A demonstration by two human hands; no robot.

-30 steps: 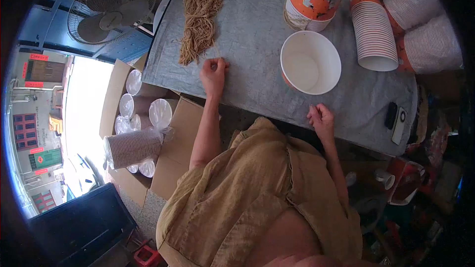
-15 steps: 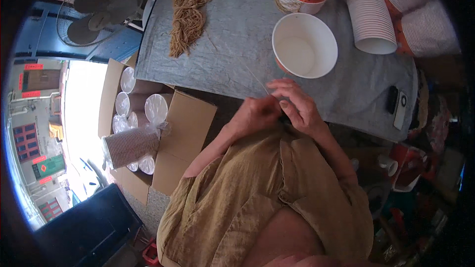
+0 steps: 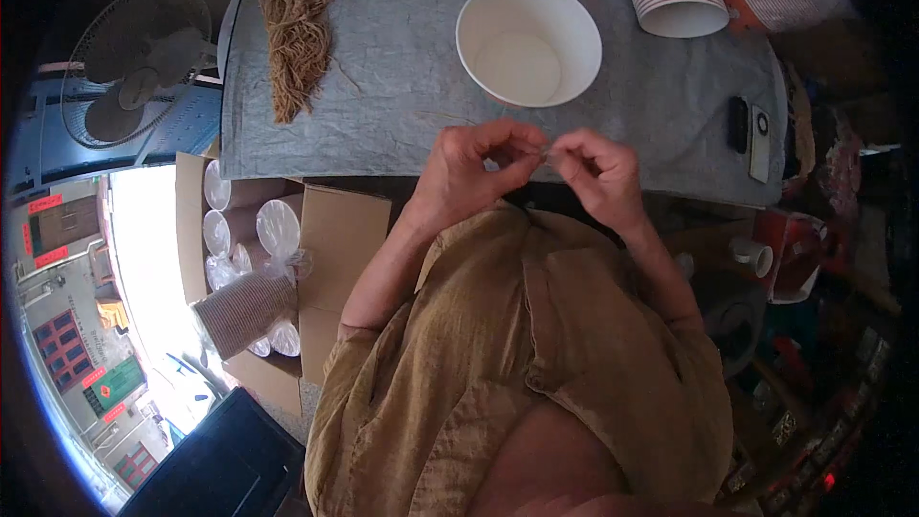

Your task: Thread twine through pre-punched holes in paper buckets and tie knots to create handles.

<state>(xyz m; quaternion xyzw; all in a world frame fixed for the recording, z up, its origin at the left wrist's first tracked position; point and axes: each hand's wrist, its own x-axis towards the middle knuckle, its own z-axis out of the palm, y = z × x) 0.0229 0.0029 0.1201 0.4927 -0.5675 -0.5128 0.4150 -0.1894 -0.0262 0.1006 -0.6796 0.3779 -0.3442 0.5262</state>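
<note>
The left hand (image 3: pixel 469 172) and right hand (image 3: pixel 605 177) meet with thumbs and forefingers nearly closed, apparently pinching a thin twine strand (image 3: pixel 546 150) near the front edge of the cloth-covered table (image 3: pixel 383 146). It should handle as light, limp and rough-fibred, best taken by fingertip near its ends
</note>
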